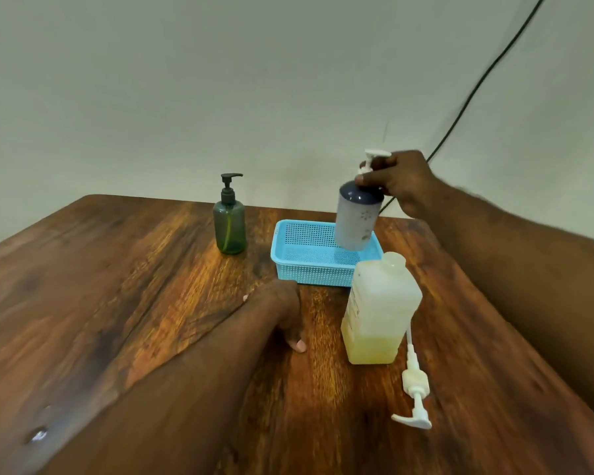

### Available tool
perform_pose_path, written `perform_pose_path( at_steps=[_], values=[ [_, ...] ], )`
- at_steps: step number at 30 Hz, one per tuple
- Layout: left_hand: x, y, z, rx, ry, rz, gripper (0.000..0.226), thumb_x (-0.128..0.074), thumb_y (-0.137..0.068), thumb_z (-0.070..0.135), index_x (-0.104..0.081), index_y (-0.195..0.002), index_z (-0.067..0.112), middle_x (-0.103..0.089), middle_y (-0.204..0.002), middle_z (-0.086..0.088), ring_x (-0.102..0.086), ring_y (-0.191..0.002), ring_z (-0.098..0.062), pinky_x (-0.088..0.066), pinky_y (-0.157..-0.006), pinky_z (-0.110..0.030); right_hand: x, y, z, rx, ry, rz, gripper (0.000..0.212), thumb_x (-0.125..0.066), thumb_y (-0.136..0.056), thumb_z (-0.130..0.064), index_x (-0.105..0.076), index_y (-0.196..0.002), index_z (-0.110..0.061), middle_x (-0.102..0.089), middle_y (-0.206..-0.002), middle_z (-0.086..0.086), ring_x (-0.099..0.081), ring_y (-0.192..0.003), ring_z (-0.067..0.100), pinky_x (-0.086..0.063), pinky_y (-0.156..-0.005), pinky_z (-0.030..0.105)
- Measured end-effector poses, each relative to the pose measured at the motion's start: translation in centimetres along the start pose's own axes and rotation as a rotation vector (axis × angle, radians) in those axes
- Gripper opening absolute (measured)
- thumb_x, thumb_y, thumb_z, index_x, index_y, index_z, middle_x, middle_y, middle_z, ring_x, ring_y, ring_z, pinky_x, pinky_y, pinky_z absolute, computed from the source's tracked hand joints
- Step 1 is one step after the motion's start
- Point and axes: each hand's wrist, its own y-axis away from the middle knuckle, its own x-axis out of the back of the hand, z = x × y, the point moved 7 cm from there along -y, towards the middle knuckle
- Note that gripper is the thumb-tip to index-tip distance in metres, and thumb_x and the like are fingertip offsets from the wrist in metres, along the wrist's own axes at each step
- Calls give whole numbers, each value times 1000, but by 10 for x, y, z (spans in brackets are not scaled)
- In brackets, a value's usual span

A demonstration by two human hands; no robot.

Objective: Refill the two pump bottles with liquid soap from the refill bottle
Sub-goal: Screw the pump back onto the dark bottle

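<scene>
Right of centre in the head view, the right hand (402,181) holds the white pump bottle (355,216) by its neck, fingers closed around the collar just beneath the white pump head. The bottle hangs clear of the table, tilted slightly, over the far right corner of the blue basket (318,253), which appears otherwise empty. The left hand (282,310) rests lower centre on the wooden table (117,286), fingers curled and gripping nothing.

The green pump bottle (229,222) stands upright at upper centre, to the left of the basket and apart from it, pump fitted. The refill bottle (379,308) stands at lower right, just in front of the basket, cap off, with yellow liquid filling only its lowest part. A detached pump (414,382) with its dip tube lies flat on the table beside the refill bottle.

The step in hand is judged to be bringing the white pump bottle to the working area. Good practice would be to:

- set the bottle down upright before loosening anything;
- use the free hand to steady the body while the collar is unscrewed;
- keep it clear of the open refill bottle, which could tip.

A label shows on the side of the refill bottle, and a faint printed pattern on the white bottle; neither can be read.
</scene>
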Motion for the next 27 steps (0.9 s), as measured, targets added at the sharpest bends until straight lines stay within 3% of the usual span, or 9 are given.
perform_pose_path(
  at_steps=[6,10,16,18,22,27],
  values=[
    [1,1,1,2,46,-3,103,-91,-58,35,-38,-143,14,-44,-143,-10,-44,-131,-32,-39,-108,-52,-9,6,59,-74,-48,2,37,-79,-66,5,-64,-99,12,-68,-93,16,-67,-87,24,-58,-80,32],
    [3,1,1,-8,36,1,101,-92,-55,36,-42,-140,14,-46,-141,-10,-44,-130,-34,-41,-106,-53,-5,6,69,-71,-22,42,35,-81,-68,-2,-65,-99,-6,-70,-96,12,-67,-96,28,-56,-87,38],
    [5,1,2,-27,-38,-8,96,-91,-54,44,-47,-134,14,-48,-137,-11,-46,-127,-35,-44,-102,-52,3,8,55,-105,55,-1,91,-87,-62,-6,-40,-138,-26,-60,-120,14,-63,-102,25,-53,-89,38],
    [6,5,4,-33,-41,-5,97,-90,-56,45,-45,-136,15,-47,-138,-10,-45,-128,-34,-44,-103,-52,9,12,35,-39,168,11,102,-88,-61,-9,-31,-143,-29,-58,-124,13,-58,-106,25,-50,-86,34],
    [17,12,-6,-63,22,88,83,-87,-60,47,-53,-131,21,-57,-128,-5,-55,-117,-28,-51,-96,-45,14,33,-11,153,493,11,111,-87,-63,-11,-19,-148,-37,-57,-109,4,-58,-90,18,-41,-61,17],
    [42,29,-73,64,121,106,65,-87,-65,27,-59,-123,21,-60,-118,-4,-58,-110,-26,-52,-92,-41,-39,53,-71,393,710,-112,89,-85,-66,-19,-38,-139,-36,-60,-104,-5,-56,-82,15,-42,-74,25]
  ],
)
